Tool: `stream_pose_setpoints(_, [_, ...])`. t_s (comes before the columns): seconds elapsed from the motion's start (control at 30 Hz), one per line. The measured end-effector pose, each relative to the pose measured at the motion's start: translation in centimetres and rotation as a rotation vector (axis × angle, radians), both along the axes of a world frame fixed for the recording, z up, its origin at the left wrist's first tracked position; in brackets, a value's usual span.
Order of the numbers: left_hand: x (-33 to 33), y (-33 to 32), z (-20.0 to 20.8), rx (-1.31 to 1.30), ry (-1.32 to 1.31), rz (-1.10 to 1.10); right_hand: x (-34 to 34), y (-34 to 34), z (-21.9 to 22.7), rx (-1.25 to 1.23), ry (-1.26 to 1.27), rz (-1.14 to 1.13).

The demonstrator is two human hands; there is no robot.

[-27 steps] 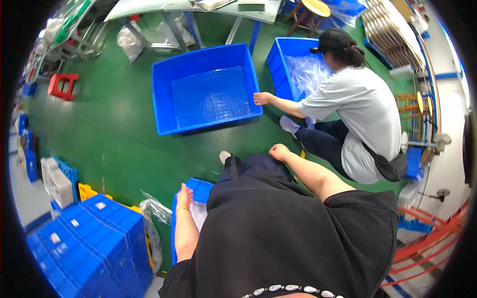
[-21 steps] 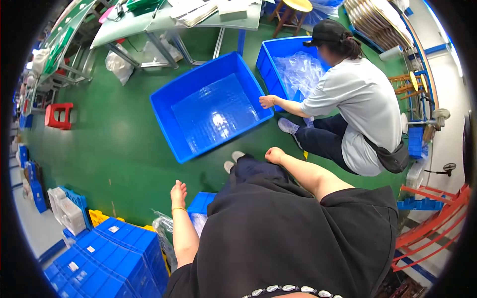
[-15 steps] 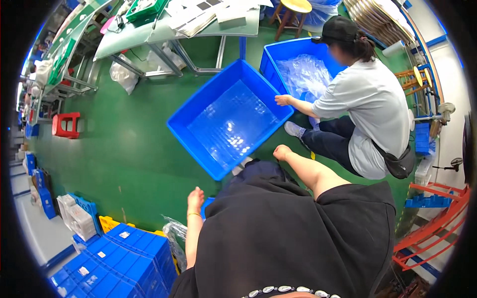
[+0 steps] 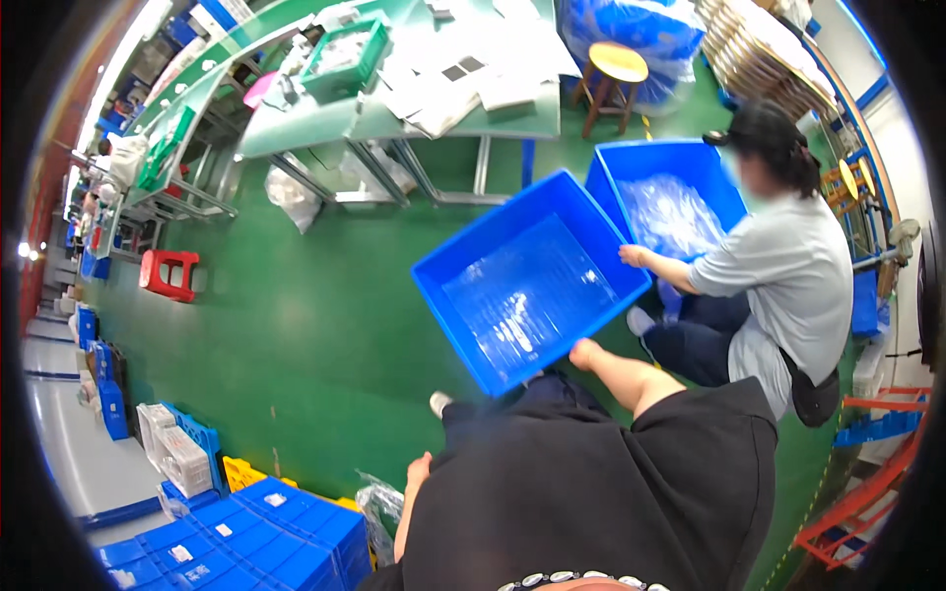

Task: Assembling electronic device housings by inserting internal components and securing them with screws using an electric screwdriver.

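Note:
An open blue plastic bin (image 4: 448,305) lies in front of me, its inside bare and shiny. My right hand (image 4: 586,355) is at its near right rim, fingers curled; whether they grip the rim I cannot make out. Low at my left side, my left hand (image 4: 420,471) is partly covered by my black shirt, fingers loosely extended with nothing visible in them. A crouching co-worker (image 4: 778,266) in a grey shirt and black cap has a hand (image 4: 634,255) on the bin's right corner. Beside that person stands a second blue bin (image 4: 655,155) containing clear plastic bags (image 4: 675,217).
Blue lidded crates (image 4: 286,537) are stacked at lower left, near crumpled plastic film (image 4: 379,512). A red stool (image 4: 169,275) stands on the green floor at left. Behind the bins are a workbench (image 4: 394,120) with papers and a wooden stool (image 4: 616,64). A red rack (image 4: 877,492) is at right.
The whole view has shifted, moving the scene right and down. My right hand has come closer to the bin's rim. My left hand has drawn in toward my body, and a shoe now shows.

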State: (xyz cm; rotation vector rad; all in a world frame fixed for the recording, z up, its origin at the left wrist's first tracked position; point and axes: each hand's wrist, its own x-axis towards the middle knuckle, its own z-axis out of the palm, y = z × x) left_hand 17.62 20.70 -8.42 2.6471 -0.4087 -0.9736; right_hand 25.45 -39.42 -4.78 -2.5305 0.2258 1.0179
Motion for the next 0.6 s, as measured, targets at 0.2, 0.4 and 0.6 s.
stream_pose_setpoints(0.2, [7.3, 1.1, -4.0, -0.351, 0.473, 0.813, 0.0, 1.2, -9.1, -0.187, 0.169, 0.070])
stream_pose_setpoints(0.4, [12.0, 14.3, -4.0, -0.186, 0.259, 0.807, 9.8, 16.2, -3.2, -0.190, 0.073, -0.063])
stream_pose_setpoints(0.6, [14.5, 22.5, 7.4, -0.439, 0.389, 1.296, 19.2, 34.6, 1.9, 0.293, 0.017, -0.171])
